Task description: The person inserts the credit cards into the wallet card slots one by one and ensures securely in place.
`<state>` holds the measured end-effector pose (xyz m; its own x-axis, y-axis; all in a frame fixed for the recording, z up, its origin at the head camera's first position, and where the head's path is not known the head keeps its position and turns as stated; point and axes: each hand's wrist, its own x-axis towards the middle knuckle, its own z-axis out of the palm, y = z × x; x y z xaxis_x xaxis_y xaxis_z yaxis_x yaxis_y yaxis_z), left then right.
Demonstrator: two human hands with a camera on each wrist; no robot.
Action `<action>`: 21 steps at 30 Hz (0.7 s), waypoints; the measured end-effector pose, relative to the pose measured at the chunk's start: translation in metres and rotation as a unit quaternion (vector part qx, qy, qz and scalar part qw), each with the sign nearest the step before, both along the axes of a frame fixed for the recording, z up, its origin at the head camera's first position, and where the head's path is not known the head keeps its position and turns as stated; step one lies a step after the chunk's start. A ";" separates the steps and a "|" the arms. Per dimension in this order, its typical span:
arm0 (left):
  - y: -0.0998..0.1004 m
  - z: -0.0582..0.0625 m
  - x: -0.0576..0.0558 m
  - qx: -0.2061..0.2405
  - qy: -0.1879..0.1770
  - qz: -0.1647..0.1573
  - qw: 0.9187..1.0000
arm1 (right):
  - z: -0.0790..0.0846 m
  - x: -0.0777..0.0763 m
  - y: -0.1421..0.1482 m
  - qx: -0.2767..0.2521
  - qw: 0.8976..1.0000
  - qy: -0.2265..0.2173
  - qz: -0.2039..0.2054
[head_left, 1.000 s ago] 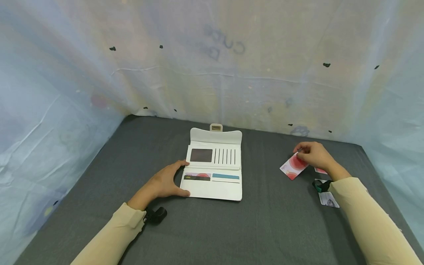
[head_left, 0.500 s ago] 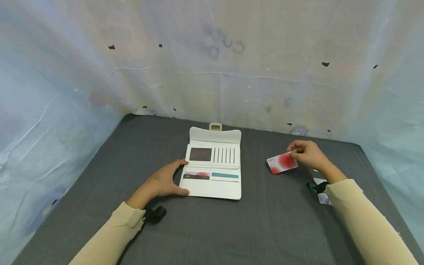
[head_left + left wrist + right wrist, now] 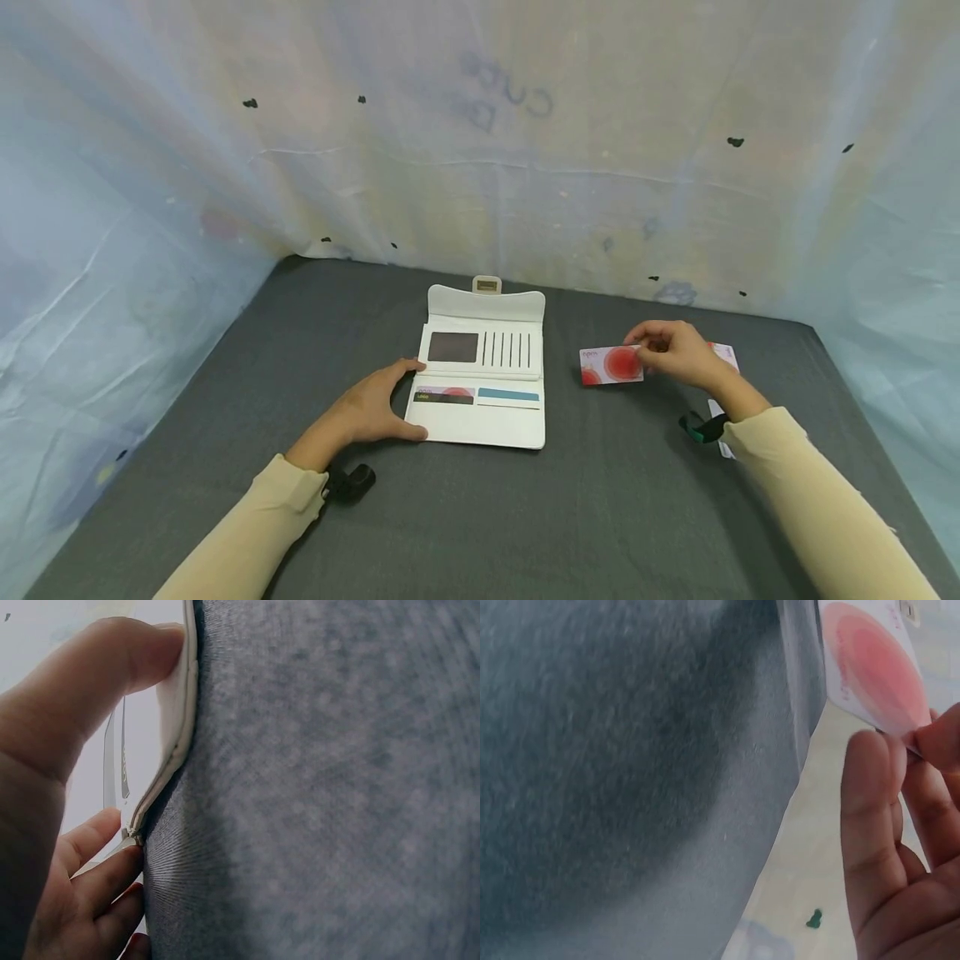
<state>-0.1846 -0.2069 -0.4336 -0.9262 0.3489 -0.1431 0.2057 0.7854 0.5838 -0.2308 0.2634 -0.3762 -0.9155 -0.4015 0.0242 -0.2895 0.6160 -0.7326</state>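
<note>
"One red-and-white card [image 3: 611, 365] in the right hand [image 3: 678, 357]?"

"Yes, pinched at its edge and jutting out to that hand's left; other cards [image 3: 724, 357] lie to its right, partly hidden."

"And the left hand [image 3: 367, 408]?"

"Spread out and touching the open white wallet [image 3: 475, 427], which lies just to its right."

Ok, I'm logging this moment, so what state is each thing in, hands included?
Wallet: open, on the table
Flap: folded back, unfastened
Upper slots: no cards showing
Slotted cards: tucked in, top edges showing
Held card: pinched
Loose cards: on the table, partly hidden
Left hand: touching the wallet's left edge
Right hand: pinching the held card
</note>
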 end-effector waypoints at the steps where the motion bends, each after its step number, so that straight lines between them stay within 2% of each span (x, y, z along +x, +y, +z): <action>1: 0.000 0.000 0.000 0.000 0.001 0.000 1.000 | 0.000 0.000 -0.002 -0.004 1.000 -0.001 0.004; 11: -0.001 0.001 0.000 0.000 0.001 -0.005 1.000 | -0.004 0.003 -0.024 -0.031 0.999 0.000 0.036; 21: -0.002 0.001 0.000 -0.001 -0.001 -0.004 1.000 | -0.012 0.009 -0.060 -0.074 0.996 -0.017 0.040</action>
<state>-0.1847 -0.2086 -0.4328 -0.9228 0.3566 -0.1456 0.2113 0.7847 0.5827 -0.2215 0.2033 -0.3877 -0.8818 -0.4681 0.0582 -0.3074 0.4766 -0.8236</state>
